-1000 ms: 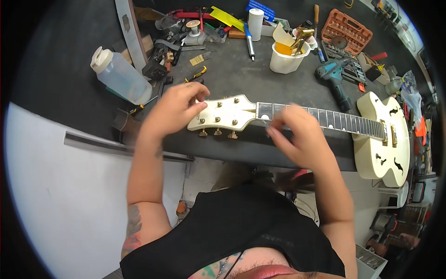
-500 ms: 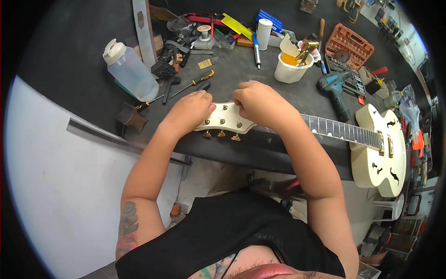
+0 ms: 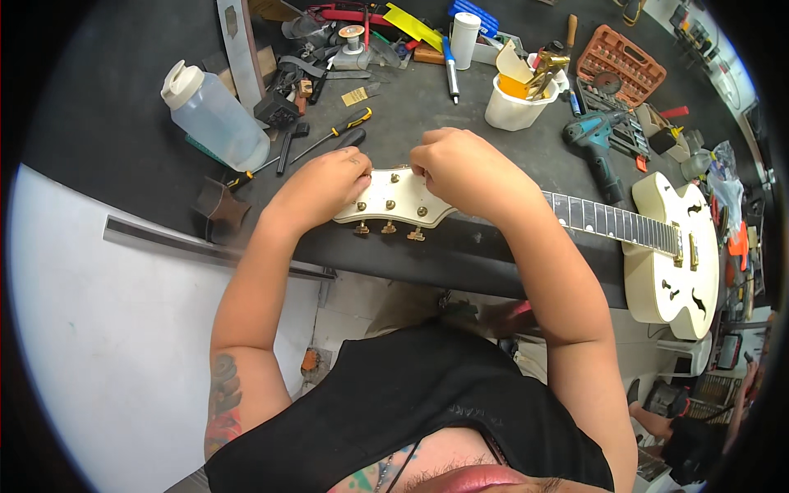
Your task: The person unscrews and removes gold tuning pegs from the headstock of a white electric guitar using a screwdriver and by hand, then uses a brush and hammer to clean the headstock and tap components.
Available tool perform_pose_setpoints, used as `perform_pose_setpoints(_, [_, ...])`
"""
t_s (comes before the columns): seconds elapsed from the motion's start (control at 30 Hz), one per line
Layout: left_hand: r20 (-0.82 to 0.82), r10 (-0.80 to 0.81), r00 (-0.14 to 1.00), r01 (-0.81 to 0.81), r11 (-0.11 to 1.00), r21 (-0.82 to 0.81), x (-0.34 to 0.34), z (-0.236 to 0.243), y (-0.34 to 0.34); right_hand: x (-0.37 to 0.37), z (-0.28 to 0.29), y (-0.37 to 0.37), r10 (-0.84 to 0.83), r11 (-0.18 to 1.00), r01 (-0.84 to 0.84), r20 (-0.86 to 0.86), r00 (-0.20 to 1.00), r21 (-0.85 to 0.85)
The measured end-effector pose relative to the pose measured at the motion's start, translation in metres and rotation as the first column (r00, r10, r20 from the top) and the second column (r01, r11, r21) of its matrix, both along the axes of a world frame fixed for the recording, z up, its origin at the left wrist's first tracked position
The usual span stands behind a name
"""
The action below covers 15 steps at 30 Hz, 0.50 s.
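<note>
A cream-white electric guitar lies across the bench edge, its body (image 3: 656,283) at the right and its headstock (image 3: 393,193) between my hands. Gold tuning machines (image 3: 389,228) line the headstock's near edge, and gold posts stand on its face. My left hand (image 3: 327,182) is closed over the headstock's left end, fingers curled down on the far corner. Curled over the far edge where headstock meets neck is my right hand (image 3: 462,171). Its fingertips are tucked out of sight, so what they pinch is hidden. The fretted neck (image 3: 604,223) runs out from under my right forearm.
Beyond my hands lie a yellow-and-black screwdriver (image 3: 351,122), a translucent bottle (image 3: 215,119), a white tub of tools (image 3: 514,112) and a teal power drill (image 3: 593,148). An orange socket case (image 3: 620,66) sits far right. Another person's arm (image 3: 653,421) shows at lower right.
The whole view has shifted slightly, moving the bench things up and left. Both hands stay at the headstock; the left-hand fingers sit a little differently at its corner.
</note>
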<state>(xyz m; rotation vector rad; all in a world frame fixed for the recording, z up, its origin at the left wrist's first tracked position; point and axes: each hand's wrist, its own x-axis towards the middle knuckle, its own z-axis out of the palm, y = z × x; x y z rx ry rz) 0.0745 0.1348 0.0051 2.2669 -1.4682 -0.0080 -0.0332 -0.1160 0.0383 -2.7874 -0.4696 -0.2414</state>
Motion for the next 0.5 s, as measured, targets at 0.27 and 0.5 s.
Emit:
perform_pose_setpoints(0.27, [0.265,-0.016,0.964,-0.015,0.993,0.117,-0.001,0.002,-0.004,-0.005,0.01,0.003,-0.068,0.985,0.055,0.071,0.995,0.162])
perform_pose_setpoints(0.5, [-0.004,-0.105,0.994,0.105,0.994,0.014,0.01,0.012,0.002,0.003,0.013,0.004,0.014,0.997,-0.019,-0.06,0.998,-0.074])
